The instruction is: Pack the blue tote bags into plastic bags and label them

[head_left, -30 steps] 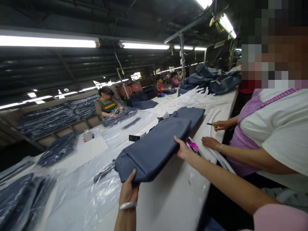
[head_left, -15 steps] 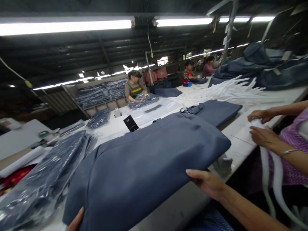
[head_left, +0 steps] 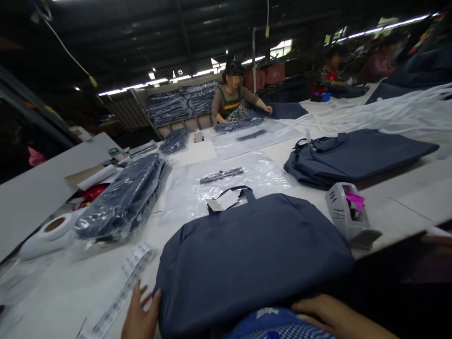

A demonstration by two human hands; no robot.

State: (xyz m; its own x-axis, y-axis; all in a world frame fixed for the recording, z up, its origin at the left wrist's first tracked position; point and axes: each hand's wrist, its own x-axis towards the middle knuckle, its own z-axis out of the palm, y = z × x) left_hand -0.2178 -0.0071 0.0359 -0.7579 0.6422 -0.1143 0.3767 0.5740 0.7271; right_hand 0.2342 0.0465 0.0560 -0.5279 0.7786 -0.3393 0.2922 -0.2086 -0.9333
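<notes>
A dark blue fabric bag (head_left: 254, 254) lies in front of me at the table's near edge, its handle and a pale tag (head_left: 223, 201) toward the far side. My left hand (head_left: 141, 310) is at the bag's left side, fingers spread, with the thumb against the fabric. My right hand (head_left: 319, 310) is just below the bag's near right edge. Its visible fingers stretch out and are partly hidden by the bag and my blue checked clothing. Clear plastic sheeting (head_left: 183, 188), with a dark strap-like piece (head_left: 221, 175) on it, spreads beyond the bag.
Left are a plastic-wrapped bag (head_left: 123, 195), a white roll (head_left: 52, 230) and a label strip (head_left: 116, 299). A grey tape dispenser (head_left: 344, 212) and another blue bag (head_left: 360, 157) are right. Across the table, a co-worker (head_left: 233, 96) handles plastic-wrapped goods. White strips (head_left: 399, 110) lie at far right.
The bag has come down and lies flatter near the table edge, uncovering plastic sheeting and the tape dispenser. My left hand's fingers have spread. The view has turned left and downward.
</notes>
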